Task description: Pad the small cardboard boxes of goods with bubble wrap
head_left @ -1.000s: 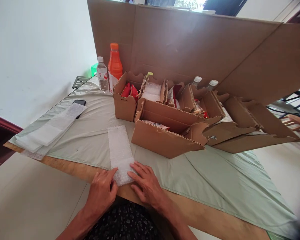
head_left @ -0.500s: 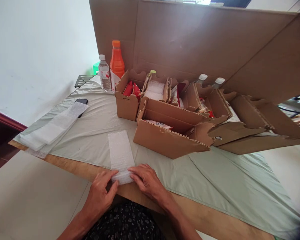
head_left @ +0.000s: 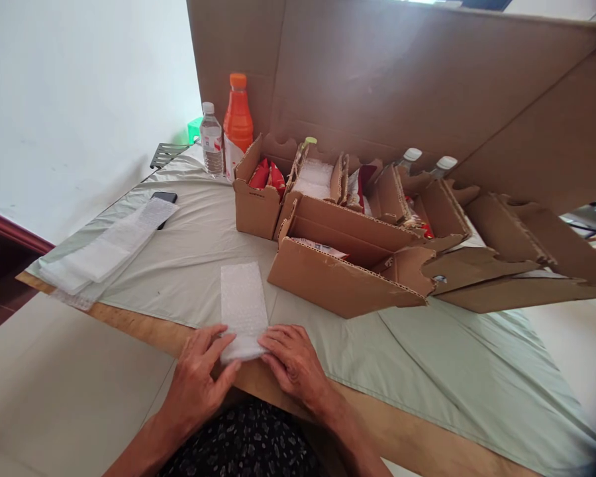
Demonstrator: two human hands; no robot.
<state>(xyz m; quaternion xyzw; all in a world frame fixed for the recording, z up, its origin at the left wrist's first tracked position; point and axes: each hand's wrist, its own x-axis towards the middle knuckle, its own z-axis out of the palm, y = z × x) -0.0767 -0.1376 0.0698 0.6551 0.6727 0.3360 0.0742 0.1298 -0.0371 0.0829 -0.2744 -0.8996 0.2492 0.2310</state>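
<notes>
A strip of bubble wrap (head_left: 243, 301) lies on the cloth near the table's front edge, its near end folded over or rolled. My left hand (head_left: 198, 371) is at the left of that near end, thumb and fingers apart, fingertips touching the wrap's left side. On the opposite side, my right hand (head_left: 295, 364) has its fingers and thumb at the right edge of the fold, closed on the wrap. More bubble wrap strips (head_left: 112, 245) lie overlapped at the left, partly over a black phone (head_left: 167, 198).
Cardboard boxes (head_left: 347, 281) holding packets stand right of the wrap. An orange bottle (head_left: 238, 119) and a water bottle (head_left: 211, 142) stand at the back left. A tall cardboard panel (head_left: 357, 79) rises behind. The wooden table edge (head_left: 144, 331) runs along the front.
The near end of the wrap is folded slightly further up. My left hand's thumb and fingers have spread a little. The view has shifted slightly.
</notes>
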